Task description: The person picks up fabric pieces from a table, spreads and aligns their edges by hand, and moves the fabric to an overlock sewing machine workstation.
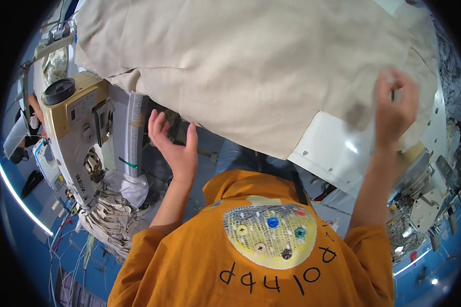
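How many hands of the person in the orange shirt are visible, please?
2: the left hand by the beige cloth's near edge, the right hand over the cloth's right side.

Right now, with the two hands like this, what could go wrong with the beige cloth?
The beige cloth might slip: it reaches the near side of the white table, and the open left hand does not seem to hold it. The right hand is too blurred to judge its grip.

Its crumpled left edge lies near the sewing machine and could perhaps snag there.
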